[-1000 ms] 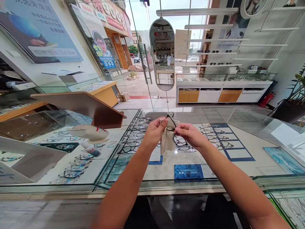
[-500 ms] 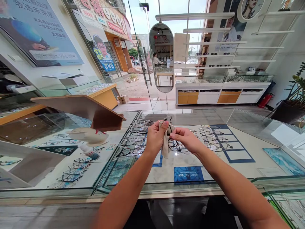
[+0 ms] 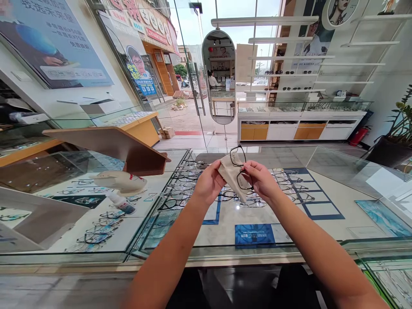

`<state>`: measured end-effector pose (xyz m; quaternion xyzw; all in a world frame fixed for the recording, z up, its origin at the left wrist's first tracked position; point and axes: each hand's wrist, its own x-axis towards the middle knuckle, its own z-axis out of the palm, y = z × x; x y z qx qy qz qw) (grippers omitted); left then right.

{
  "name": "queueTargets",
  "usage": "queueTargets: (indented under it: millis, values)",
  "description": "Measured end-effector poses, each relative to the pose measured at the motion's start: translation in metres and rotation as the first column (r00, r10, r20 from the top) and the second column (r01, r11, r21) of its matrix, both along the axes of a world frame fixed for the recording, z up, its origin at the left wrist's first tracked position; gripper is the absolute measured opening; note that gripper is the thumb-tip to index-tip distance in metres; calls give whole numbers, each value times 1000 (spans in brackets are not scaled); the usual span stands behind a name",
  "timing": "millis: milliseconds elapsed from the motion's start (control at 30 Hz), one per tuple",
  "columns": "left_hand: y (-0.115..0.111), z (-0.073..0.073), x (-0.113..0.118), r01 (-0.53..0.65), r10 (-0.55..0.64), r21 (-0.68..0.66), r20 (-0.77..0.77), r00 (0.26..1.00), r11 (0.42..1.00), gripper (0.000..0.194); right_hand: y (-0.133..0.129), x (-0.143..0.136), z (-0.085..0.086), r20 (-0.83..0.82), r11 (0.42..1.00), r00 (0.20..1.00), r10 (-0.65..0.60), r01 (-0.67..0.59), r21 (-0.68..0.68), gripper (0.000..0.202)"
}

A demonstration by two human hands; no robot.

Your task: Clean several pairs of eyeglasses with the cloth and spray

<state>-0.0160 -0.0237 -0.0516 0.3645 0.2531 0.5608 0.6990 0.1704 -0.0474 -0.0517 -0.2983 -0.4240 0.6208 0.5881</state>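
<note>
Above the glass counter, my left hand (image 3: 210, 182) pinches the left edge of a beige cloth (image 3: 232, 174). A pair of black-framed glasses (image 3: 245, 173) is tilted in front of the cloth, its two lenses one above the other. My right hand (image 3: 261, 180) grips the glasses near the bridge and side, with its fingers closed. The cloth hangs spread out behind the lenses, its lower corner pointing down. Rows of glasses (image 3: 175, 204) lie in the display case below my hands.
At the left stand a brown angled board (image 3: 106, 143), a white bottle (image 3: 120, 202) and a grey-white open box (image 3: 41, 223). A blue card (image 3: 254, 236) lies near the front edge. An oval mirror (image 3: 219, 77) stands beyond the counter.
The cloth, bunched around the glasses before, is now spread open. The glasses show clearly in my right hand, which has moved slightly right and up, away from my left hand.
</note>
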Motion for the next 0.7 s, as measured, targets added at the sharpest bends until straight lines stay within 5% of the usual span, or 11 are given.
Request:
queueTargets:
  millis: [333, 700]
  values:
    - [-4, 10, -18, 145, -135, 11, -289, 948, 989, 43, -3, 13, 9, 89, 977, 974, 208, -202, -73, 44]
    - [-8, 6, -8, -129, 282, 386, -370, 885, 913, 49, 1, 12, 1, -32, 967, 969, 246, -247, -66, 37]
